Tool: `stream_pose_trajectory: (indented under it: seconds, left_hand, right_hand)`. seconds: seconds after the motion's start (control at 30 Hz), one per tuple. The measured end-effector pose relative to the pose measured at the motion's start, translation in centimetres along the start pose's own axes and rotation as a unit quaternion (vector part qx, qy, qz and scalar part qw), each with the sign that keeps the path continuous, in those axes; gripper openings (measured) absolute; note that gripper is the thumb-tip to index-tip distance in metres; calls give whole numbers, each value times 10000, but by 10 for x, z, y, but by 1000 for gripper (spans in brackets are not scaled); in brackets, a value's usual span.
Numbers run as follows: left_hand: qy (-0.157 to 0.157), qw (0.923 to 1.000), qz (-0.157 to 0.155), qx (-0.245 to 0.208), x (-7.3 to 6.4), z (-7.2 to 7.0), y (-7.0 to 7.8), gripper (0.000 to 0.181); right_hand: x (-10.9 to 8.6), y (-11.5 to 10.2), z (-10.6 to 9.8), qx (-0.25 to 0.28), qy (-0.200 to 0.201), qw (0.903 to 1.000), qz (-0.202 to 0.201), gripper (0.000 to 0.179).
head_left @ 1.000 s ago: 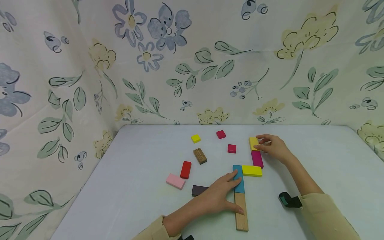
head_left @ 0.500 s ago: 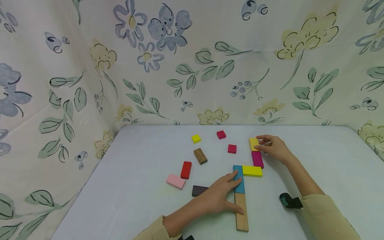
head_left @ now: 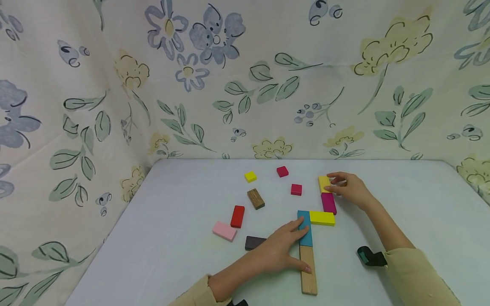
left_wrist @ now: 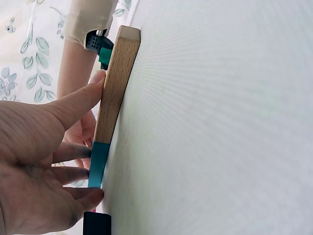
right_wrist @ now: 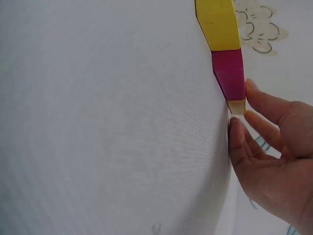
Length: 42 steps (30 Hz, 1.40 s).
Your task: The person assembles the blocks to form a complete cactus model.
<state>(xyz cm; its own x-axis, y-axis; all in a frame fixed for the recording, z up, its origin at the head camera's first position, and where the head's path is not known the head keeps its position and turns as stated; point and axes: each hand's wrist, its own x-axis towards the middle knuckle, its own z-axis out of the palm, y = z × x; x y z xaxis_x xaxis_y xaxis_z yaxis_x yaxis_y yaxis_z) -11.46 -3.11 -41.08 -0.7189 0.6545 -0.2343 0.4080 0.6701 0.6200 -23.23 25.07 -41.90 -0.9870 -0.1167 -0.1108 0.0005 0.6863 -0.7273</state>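
Note:
My left hand [head_left: 277, 250] lies spread over two blocks laid end to end. Its fingertips touch the blue block [head_left: 306, 238] and its thumb rests on the long natural-wood block [head_left: 308, 284]. From the blue block's far end a yellow block [head_left: 323, 218] runs to the right. A magenta block [head_left: 328, 204] leads away from there. At its far end my right hand [head_left: 350, 190] pinches a small orange-yellow block [head_left: 322, 182] between thumb and fingers. In the right wrist view, that block's pale end [right_wrist: 237, 107] shows between the fingertips.
Loose blocks lie to the left on the white table [head_left: 153, 255]: pink [head_left: 224, 231], red [head_left: 237, 216], brown [head_left: 255, 199] and dark [head_left: 254, 243]. Farther back are a small yellow block [head_left: 250, 177] and two crimson ones [head_left: 282, 171]. A floral curtain [head_left: 245, 85] hangs behind.

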Motion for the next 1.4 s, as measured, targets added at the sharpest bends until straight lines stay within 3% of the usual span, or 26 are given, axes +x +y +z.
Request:
stream_pose_trajectory:
  seconds: [0.17,0.53,0.93,1.4]
  left_hand:
    - [28,9998,171,19,3,4,-7,92]
    - [-90,9999,52,16,2,0,-2,92]
    - [-31,10000,19,34,0,-1,0,92]
    - [-21,10000,-21,-13,1,0,0,93]
  right_hand:
    - [0,0,0,19,5,10000,-9,61]
    - [-3,-1,0,-5,184,9998,-99,65]
    - [-3,-22,4,-240,428,9977,-458,56]
    - [-4,-46,26,-151,416,9943,-974,46]
